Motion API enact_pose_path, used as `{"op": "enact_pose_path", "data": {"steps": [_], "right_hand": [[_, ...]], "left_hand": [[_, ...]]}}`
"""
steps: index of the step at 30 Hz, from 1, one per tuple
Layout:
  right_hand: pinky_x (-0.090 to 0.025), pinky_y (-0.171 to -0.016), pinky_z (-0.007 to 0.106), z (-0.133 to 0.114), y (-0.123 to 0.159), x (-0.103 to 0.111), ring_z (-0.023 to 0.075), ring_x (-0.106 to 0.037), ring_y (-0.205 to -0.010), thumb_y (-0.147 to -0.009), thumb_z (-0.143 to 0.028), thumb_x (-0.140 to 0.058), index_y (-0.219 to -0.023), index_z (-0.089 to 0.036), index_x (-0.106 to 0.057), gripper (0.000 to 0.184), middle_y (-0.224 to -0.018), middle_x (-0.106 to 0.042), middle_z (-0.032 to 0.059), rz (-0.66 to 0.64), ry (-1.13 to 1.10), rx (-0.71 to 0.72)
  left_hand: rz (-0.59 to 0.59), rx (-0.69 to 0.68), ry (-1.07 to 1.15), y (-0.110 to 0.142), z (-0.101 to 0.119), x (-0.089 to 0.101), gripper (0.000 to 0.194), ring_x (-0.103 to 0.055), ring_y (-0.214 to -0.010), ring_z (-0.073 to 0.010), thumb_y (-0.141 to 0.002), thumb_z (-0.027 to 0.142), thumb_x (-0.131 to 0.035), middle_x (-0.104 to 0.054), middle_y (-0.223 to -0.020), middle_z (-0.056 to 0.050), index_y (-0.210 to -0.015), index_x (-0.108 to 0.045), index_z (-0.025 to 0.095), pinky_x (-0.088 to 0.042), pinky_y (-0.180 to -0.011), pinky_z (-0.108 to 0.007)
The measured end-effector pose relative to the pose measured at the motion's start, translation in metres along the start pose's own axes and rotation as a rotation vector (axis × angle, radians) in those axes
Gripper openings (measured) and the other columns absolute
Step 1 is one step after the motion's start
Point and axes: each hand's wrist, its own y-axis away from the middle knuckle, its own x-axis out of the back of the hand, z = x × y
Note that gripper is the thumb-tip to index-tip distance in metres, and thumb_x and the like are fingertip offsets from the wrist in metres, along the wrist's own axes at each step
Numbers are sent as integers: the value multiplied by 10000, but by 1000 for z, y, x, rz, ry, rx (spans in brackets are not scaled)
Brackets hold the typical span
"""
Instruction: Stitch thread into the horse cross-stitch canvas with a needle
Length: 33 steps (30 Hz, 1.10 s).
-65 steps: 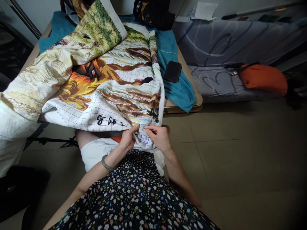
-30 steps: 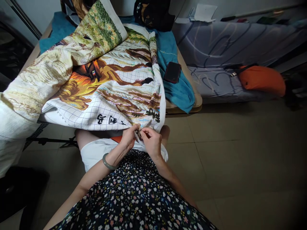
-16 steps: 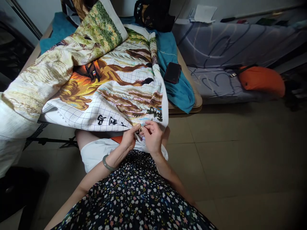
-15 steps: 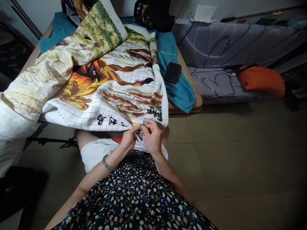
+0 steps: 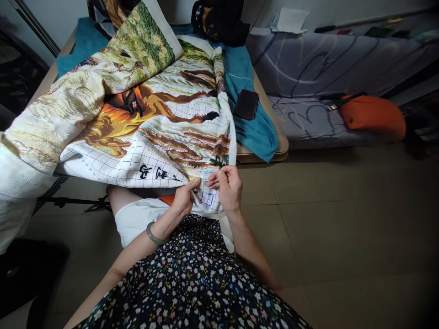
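Observation:
A large cross-stitch cloth (image 5: 151, 132) with a brown and orange animal picture on a blue grid drapes from the table onto my lap. My left hand (image 5: 183, 198), with a green bangle on the wrist, pinches the cloth's near edge, thumb on top. My right hand (image 5: 229, 187) is just to the right, fingers pinched together at the cloth's edge on something too thin to make out. A small blue square outline (image 5: 207, 198) shows on the cloth between the two hands.
A dark phone (image 5: 246, 103) lies on a teal towel (image 5: 255, 130) at the table's right edge (image 5: 279, 153). A bed with grey bedding (image 5: 325, 64) and an orange bag (image 5: 372, 116) stands to the right. A black bag (image 5: 219, 18) sits at the back. Tiled floor (image 5: 325, 228) lies right.
My right hand has moved up and to the right, away from the left hand, uncovering the blue square on the cloth. The left hand kept its pinch on the edge.

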Motion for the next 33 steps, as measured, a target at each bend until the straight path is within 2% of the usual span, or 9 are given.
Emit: {"op": "enact_pose_path", "data": {"steps": [5, 8, 12, 17, 26, 33], "right_hand": [[-437, -462, 201, -7, -3, 11, 81, -511, -491, -766, -395, -683, -838, -201, -516, 266, -622, -541, -49, -22, -194, -91], [-377, -406, 198, -11, 3, 14, 71, -461, -440, -710, -408, -721, -816, -190, -554, 295, -583, -528, -50, -90, -276, -200], [-302, -357, 187, -4, 17, 12, 63, -414, -392, -686, -408, -725, -804, -155, -642, 291, -522, -514, -50, -193, -122, -332], [-287, -344, 197, 5, 26, 9, 66, -396, -370, -700, -401, -693, -826, -133, -695, 296, -491, -512, -45, -177, 18, -323], [-281, -335, 197, 6, 24, 5, 67, -403, -358, -700, -407, -686, -832, -129, -697, 308, -491, -519, -43, -157, 19, -319], [-289, -342, 190, 5, 25, 5, 64, -407, -367, -707, -410, -685, -838, -129, -702, 310, -505, -525, -40, -157, 21, -320]], "left_hand": [[9, -3, -5, 1, 0, 0, 361, -686, -854, -224, -443, 221, -911, -713, -720, -49, -715, -691, 128, -505, -849, -338], [-25, -12, -1, 1, 0, 0, 385, -693, -861, -232, -443, 245, -916, -716, -724, -42, -736, -691, 136, -508, -845, -346], [-29, 21, -16, 0, 0, 1, 371, -676, -741, -203, -446, 272, -918, -683, -652, -22, -692, -679, 133, -511, -791, -332], [-25, -26, 0, -1, -1, 1, 373, -614, -634, -142, -427, 260, -917, -666, -642, 3, -687, -680, 135, -501, -755, -296], [-35, 26, -16, 0, -1, 2, 412, -634, -642, -170, -440, 302, -922, -650, -609, -2, -723, -673, 135, -501, -739, -315], [-42, 12, -2, -1, -1, 2, 419, -589, -574, -139, -428, 293, -925, -657, -614, -1, -723, -678, 126, -495, -723, -307]]}}
